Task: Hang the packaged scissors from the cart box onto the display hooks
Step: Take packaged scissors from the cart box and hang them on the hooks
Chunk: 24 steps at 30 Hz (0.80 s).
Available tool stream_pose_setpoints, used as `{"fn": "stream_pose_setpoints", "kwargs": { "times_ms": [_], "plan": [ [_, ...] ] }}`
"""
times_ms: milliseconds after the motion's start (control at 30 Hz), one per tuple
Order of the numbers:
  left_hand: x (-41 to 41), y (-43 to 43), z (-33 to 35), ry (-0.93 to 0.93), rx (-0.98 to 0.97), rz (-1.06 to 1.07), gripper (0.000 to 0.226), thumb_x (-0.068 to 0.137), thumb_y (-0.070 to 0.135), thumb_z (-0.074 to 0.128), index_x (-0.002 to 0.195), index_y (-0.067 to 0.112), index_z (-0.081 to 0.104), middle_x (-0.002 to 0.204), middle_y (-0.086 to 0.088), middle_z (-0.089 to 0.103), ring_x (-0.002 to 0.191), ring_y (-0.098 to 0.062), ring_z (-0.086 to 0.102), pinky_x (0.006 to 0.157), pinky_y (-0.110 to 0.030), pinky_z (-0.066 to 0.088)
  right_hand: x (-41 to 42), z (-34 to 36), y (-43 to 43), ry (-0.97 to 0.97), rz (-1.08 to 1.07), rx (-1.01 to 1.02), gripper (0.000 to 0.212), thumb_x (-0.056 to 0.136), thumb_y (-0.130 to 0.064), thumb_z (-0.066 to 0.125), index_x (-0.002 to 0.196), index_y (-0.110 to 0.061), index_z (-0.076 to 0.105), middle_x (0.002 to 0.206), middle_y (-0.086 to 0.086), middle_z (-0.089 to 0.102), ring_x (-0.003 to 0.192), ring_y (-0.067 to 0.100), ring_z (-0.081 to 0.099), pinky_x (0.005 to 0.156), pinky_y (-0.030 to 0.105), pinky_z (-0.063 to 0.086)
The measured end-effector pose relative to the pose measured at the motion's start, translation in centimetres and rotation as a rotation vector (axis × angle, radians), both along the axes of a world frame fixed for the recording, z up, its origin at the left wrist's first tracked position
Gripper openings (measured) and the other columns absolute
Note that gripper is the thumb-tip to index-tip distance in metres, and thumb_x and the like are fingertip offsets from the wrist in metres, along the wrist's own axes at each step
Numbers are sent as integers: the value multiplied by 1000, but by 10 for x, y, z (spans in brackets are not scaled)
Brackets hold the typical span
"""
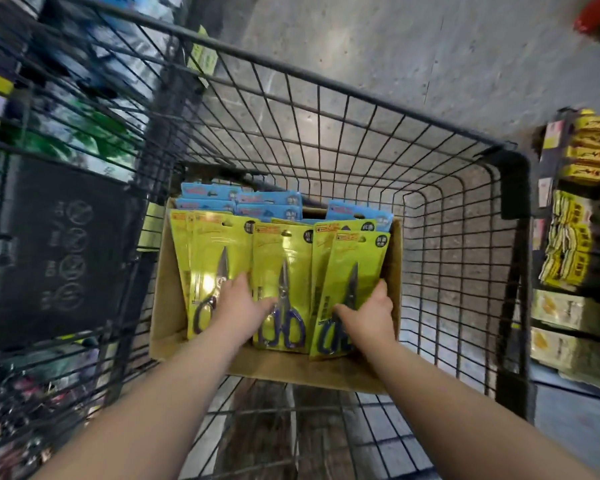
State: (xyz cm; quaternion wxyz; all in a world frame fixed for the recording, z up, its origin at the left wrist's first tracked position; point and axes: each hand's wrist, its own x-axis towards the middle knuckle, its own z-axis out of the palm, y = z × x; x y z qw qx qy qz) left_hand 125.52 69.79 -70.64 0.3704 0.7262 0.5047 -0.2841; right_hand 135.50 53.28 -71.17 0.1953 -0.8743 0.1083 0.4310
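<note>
A brown cardboard box (168, 317) sits in the bottom of a black wire cart (361, 98). It holds several yellow-green packs of scissors with blue handles in three stacks, left (210, 268), middle (283, 271) and right (352, 268). Blue packs (253, 202) stand behind them. My left hand (239, 306) lies on the left stack, fingers spread, its thumb reaching the middle pack. My right hand (369, 313) rests on the right stack, thumb across the front pack and fingers at its right edge. No display hooks are visible.
A shelf with yellow packaged goods (582, 216) stands to the right of the cart. Blurred merchandise and a dark sign panel (63, 258) show through the cart's left wall. Grey concrete floor (413, 46) lies beyond the cart.
</note>
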Motion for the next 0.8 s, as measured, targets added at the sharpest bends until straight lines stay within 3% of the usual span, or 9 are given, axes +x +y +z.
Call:
{"fn": "stream_pose_setpoints", "kwargs": {
  "times_ms": [333,467,600,667,800],
  "plan": [
    [3,-3,-9,-149,27,284,73,82,22,69,143,17,31,146,-12,32,125,-31,43,100,-38,40,-5,-8,2,-81,-24,34,85,71,-35,78,135,-13,27,136,11,34,114,31,51,93,39,43],
    [0,1,-12,-141,74,272,70,81,23,70,141,15,34,143,-10,37,124,-30,45,100,-41,41,-10,-5,-3,-126,-24,77,81,68,-37,80,128,-12,33,129,8,41,113,28,50,93,41,44],
    [-4,-1,-14,-123,142,203,66,83,25,68,139,14,37,142,-10,37,124,-30,44,102,-42,39,-16,-1,-12,-131,-30,179,49,75,-33,74,110,-18,43,111,2,59,103,24,58,85,36,49],
    [-3,-6,-14,-140,130,189,66,83,25,67,140,14,35,141,-10,37,123,-28,45,100,-40,40,-16,1,-15,-174,-45,214,39,79,-29,71,102,-23,41,99,-3,57,94,20,58,79,29,46],
    [4,-20,-15,-176,175,169,72,83,24,66,145,18,28,146,-8,32,127,-28,42,100,-40,40,-16,4,-18,-193,-91,267,34,83,-25,68,106,-20,43,99,-5,56,93,18,57,84,35,51]
  ]
}}
